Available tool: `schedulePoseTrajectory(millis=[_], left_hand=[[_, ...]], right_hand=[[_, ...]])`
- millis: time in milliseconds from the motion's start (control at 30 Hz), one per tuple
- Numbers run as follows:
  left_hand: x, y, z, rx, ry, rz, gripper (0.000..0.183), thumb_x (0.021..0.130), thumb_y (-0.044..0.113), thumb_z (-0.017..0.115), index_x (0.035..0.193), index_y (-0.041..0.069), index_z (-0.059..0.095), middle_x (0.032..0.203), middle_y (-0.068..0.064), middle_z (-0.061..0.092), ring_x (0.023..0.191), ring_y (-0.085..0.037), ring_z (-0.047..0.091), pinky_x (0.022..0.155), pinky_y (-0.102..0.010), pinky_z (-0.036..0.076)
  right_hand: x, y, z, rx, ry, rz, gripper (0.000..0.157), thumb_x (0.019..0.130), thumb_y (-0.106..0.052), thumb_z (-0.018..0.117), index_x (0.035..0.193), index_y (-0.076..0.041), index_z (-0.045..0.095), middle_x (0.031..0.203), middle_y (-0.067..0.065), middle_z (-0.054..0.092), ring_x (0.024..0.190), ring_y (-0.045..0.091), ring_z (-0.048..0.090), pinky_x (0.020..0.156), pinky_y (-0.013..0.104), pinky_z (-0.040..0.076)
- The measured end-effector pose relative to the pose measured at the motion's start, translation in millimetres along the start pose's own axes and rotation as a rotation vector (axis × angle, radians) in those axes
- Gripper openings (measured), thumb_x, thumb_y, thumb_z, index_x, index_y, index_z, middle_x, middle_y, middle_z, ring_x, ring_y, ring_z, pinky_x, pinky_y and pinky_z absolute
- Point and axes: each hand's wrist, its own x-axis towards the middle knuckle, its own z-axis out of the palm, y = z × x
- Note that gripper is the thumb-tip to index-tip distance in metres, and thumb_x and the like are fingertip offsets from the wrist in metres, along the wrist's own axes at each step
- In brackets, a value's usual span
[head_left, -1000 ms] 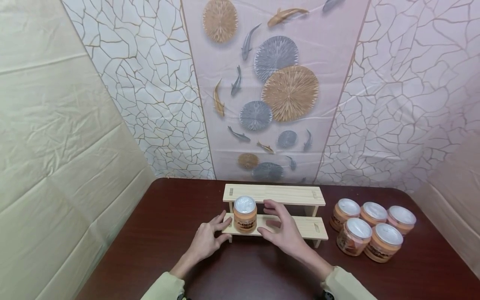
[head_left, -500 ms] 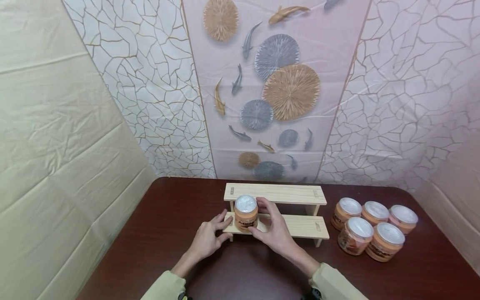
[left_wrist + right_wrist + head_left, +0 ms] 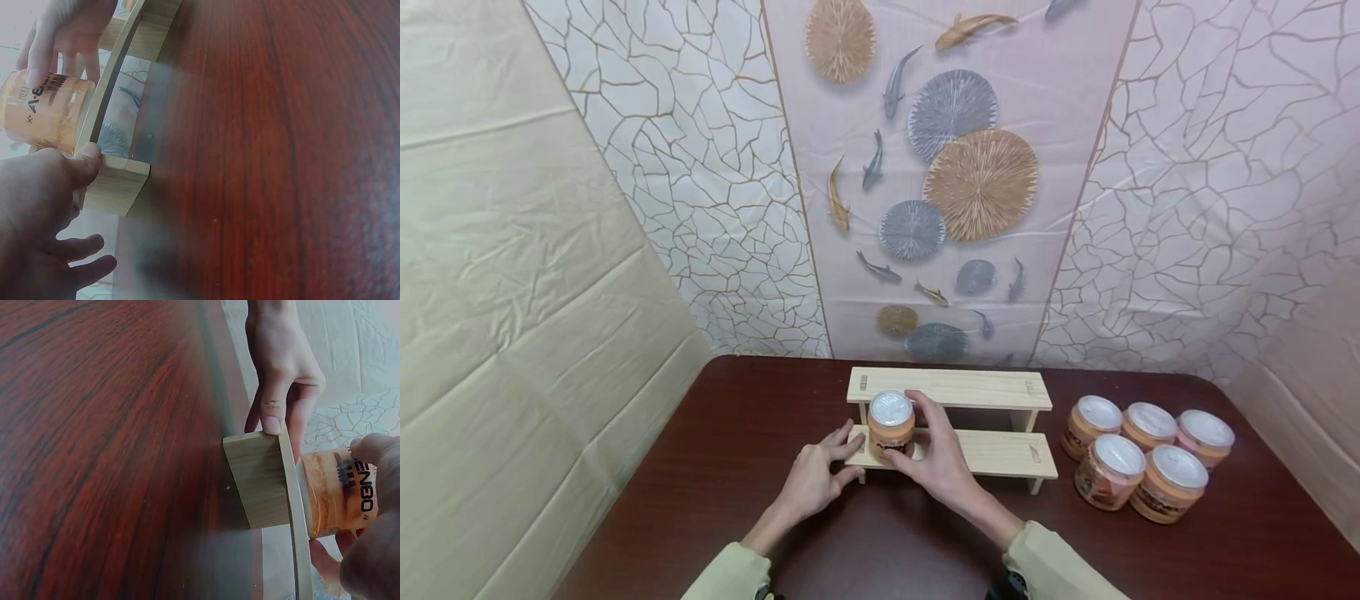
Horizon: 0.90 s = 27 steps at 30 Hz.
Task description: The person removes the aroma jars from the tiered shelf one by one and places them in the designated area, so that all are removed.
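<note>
An orange jar (image 3: 889,427) with a silvery white lid stands upright at the left end of the lower board of a two-step wooden shelf rack (image 3: 1000,452). My right hand (image 3: 942,458) grips that jar from the right, thumb at the front and fingers round the far side. In the right wrist view, dark lettering shows on the jar (image 3: 328,497) beside the thumb. My left hand (image 3: 811,479) holds the left end of the lower board. In the left wrist view its thumb presses the board's edge, near the jar's base.
Several similar orange jars with white lids (image 3: 1118,457) stand grouped on the right of the dark reddish table (image 3: 730,433). The rack's upper board (image 3: 951,387) rises behind the lower one. A patterned cloth (image 3: 925,167) hangs behind the table.
My right hand has come in from the right and closed its fingers and thumb round the jar. The left hand stays at the board's end, and the jar has hardly moved.
</note>
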Motion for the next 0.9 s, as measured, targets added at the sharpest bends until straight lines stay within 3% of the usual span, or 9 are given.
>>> schedulePoseTrajectory(millis=[233,500,900], left_hand=[[0.1,-0.3,0.3,0.0,0.001,0.006,0.047,0.081,0.012,0.084,0.125,0.001,0.07,0.137,-0.023,0.055,0.119,-0.042,0.058,0.09,-0.053,0.051],[-0.3,-0.8,0.9,-0.002,-0.001,0.008,0.048,0.081,0.013,0.084,0.125,0.002,0.07,0.138,-0.023,0.055,0.12,-0.041,0.058,0.091,-0.053,0.05],[-0.6,-2.5,1.3,0.01,0.018,0.019,0.049,0.08,0.014,0.084,0.126,0.003,0.07,0.137,-0.022,0.056,0.118,-0.041,0.059,0.089,-0.053,0.052]], right_hand=[[2,0,3.9,-0.039,0.022,0.011,0.085,0.072,0.001,0.088,0.144,-0.003,0.043,0.128,0.017,0.05,0.106,0.028,0.057,0.082,0.04,0.056],[0,-1,2.1,0.014,0.064,-0.017,0.085,0.069,0.004,0.09,0.142,0.0,0.046,0.127,0.019,0.051,0.105,0.031,0.058,0.077,0.045,0.057],[8,-15,-30.2,-0.084,0.092,-0.056,0.079,0.072,-0.004,0.089,0.14,-0.006,0.05,0.118,0.011,0.056,0.1,0.025,0.058,0.075,0.042,0.057]])
